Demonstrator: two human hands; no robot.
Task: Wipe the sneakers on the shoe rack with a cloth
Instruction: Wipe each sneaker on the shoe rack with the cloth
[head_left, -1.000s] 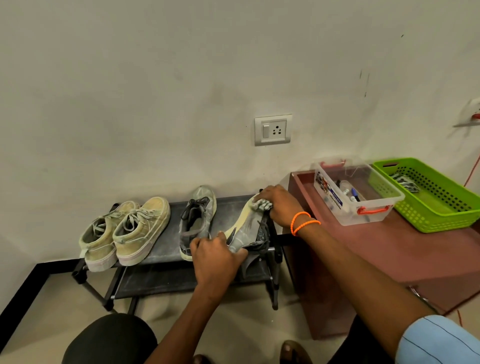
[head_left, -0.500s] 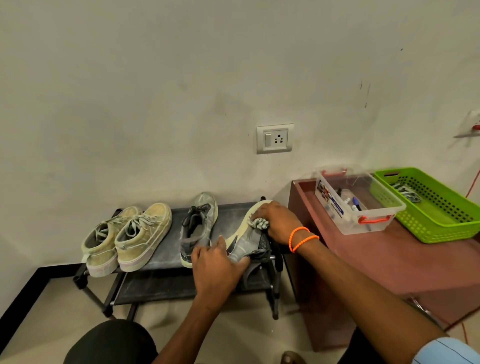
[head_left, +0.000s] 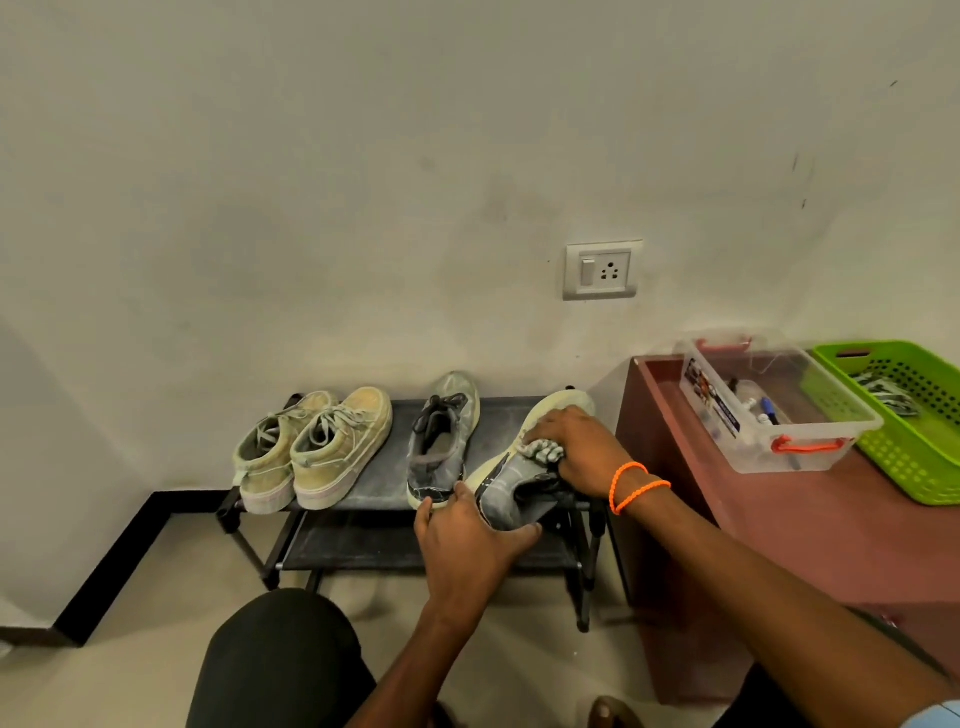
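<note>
A grey sneaker with a pale sole (head_left: 511, 486) lies tilted on its side at the right end of the black shoe rack (head_left: 379, 486). My left hand (head_left: 470, 538) grips its heel end. My right hand (head_left: 574, 449) holds a small bunched grey-white cloth (head_left: 543, 449) and presses it against the sneaker's side near the sole. The matching grey sneaker (head_left: 441, 441) stands upright beside it on the top shelf. A pair of beige sneakers (head_left: 317, 449) stands at the rack's left end.
A dark red cabinet (head_left: 789, 525) stands right of the rack, carrying a clear plastic box (head_left: 769, 408) with small items and a green basket (head_left: 914, 415). A wall socket (head_left: 602, 270) is above. My knee (head_left: 280, 660) is in front of the rack's lower shelf.
My right hand with the cloth has slid along the tilted sneaker's sole side. My left hand keeps its grip on the heel. The view has shifted slightly.
</note>
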